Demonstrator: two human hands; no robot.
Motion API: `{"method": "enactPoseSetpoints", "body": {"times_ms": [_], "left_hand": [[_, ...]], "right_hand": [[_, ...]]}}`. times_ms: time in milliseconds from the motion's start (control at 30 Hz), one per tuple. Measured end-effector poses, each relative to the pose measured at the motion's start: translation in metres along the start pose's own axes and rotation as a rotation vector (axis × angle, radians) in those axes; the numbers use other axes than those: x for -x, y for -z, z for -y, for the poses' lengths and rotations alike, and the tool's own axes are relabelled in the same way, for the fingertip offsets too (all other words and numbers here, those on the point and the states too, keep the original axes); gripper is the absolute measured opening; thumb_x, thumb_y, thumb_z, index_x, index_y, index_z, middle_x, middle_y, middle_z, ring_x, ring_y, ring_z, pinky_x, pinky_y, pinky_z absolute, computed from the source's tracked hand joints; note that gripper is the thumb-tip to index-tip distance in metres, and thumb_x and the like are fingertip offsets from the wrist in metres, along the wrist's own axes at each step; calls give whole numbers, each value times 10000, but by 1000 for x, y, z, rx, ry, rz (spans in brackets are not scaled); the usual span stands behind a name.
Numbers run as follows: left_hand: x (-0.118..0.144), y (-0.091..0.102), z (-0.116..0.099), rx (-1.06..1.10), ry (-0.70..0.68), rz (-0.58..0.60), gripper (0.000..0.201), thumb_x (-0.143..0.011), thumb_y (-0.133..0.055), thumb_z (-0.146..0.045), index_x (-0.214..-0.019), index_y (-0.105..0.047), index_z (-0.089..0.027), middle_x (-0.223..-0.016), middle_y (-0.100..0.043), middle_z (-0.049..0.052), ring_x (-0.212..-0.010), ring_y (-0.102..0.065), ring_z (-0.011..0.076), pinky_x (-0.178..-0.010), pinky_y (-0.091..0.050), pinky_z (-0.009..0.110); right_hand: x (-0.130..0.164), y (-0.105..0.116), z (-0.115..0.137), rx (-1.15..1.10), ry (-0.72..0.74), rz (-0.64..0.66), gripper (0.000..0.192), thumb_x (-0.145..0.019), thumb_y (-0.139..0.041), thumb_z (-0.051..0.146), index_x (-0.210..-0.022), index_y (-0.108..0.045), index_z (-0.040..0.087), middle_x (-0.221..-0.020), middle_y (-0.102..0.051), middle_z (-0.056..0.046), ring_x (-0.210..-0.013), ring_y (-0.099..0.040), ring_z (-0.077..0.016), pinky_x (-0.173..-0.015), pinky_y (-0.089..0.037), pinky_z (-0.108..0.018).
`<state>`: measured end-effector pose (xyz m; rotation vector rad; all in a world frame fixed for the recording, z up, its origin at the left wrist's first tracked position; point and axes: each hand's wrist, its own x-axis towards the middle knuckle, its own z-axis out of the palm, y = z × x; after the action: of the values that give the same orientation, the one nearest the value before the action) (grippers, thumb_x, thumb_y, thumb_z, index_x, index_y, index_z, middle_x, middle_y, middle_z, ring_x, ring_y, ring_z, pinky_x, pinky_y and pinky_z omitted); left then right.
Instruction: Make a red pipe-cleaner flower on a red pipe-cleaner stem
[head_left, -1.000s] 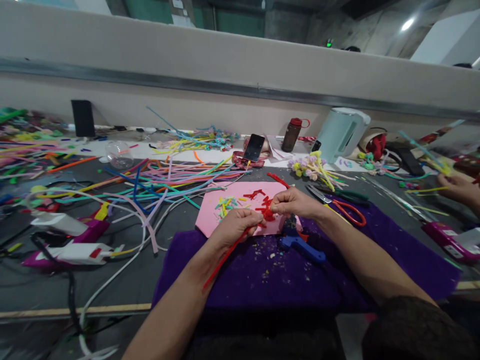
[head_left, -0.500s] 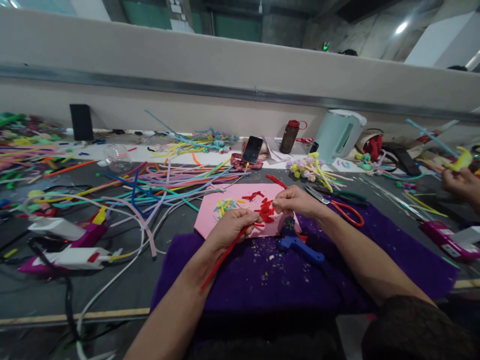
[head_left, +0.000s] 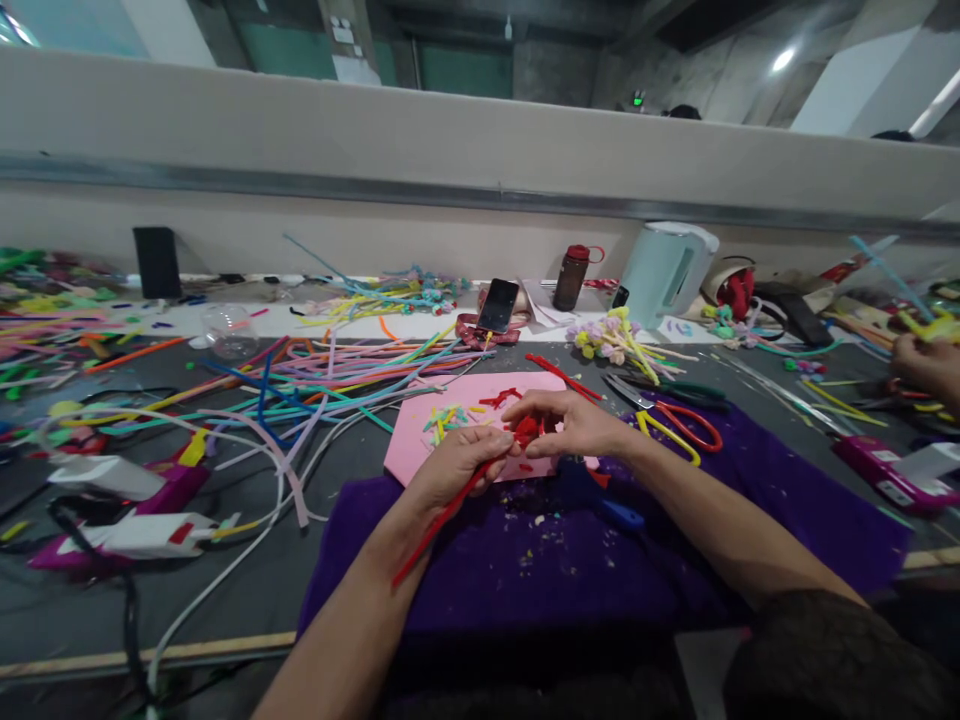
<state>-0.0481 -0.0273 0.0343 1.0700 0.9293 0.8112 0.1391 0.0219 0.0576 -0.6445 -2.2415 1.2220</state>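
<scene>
A red pipe cleaner (head_left: 439, 530) runs back along my left forearm from my left hand (head_left: 469, 455), whose thumb and fingers pinch it near its front end. My right hand (head_left: 574, 425) arches just beyond that end, its thumb and index finger apart around red fuzzy pieces (head_left: 526, 430). Whether its fingertips touch these pieces, I cannot tell. Both hands are over a pink board (head_left: 409, 440), which also bears short yellow and teal snippets (head_left: 448, 420). Below my right wrist lies a blue-handled tool (head_left: 621, 515), its head partly hidden in shadow.
Scissors with red and yellow handles (head_left: 682, 425) lie right of my right wrist on purple cloth (head_left: 600, 580). Loose pipe cleaners (head_left: 360, 360), white cables (head_left: 225, 590) and power strips (head_left: 150, 520) fill the left. A kettle (head_left: 664, 270) stands behind. Another person's hand (head_left: 930, 365) is far right.
My right hand has shifted left, close to my left fingertips, and its pinch has loosened into spread fingers. My left hand keeps its grip on the red pipe cleaner. The view has tilted slightly up.
</scene>
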Motion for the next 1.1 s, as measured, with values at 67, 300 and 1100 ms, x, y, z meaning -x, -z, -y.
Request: {"method": "enactPoseSetpoints", "body": {"times_ms": [67,300,1100], "left_hand": [[0,0,1,-15,-1,5,291,-711,-578,-406,-736,-575,-116,-373,-394,-64,-296,-249,27,-330,-136,178],[0,0,2,6,-4,12,274,-723,-575,-395,-739,-582,-121,-385,-401,-65,-293,-246,22,-325,-129,171],[1,-1,1,265,-200,-277,274,-664,-655,-371,-792,-661,-130,-801,-633,53,-698,-561,114,-505,-397,173]], "right_hand": [[0,-3,-1,-6,6,-7,370,-681,-672,325,-1002,-593,159,-871,-605,-32,-645,-528,-99,-565,-414,-212],[0,-4,-5,-80,-15,-9,265,-710,-643,283,-927,-583,142,-800,-598,-20,-689,-541,-116,-604,-422,-228],[-4,-12,1,-282,-217,-323,221,-761,-548,353,-769,-576,134,-633,-602,-13,-454,-505,-71,-392,-300,-176]]}}
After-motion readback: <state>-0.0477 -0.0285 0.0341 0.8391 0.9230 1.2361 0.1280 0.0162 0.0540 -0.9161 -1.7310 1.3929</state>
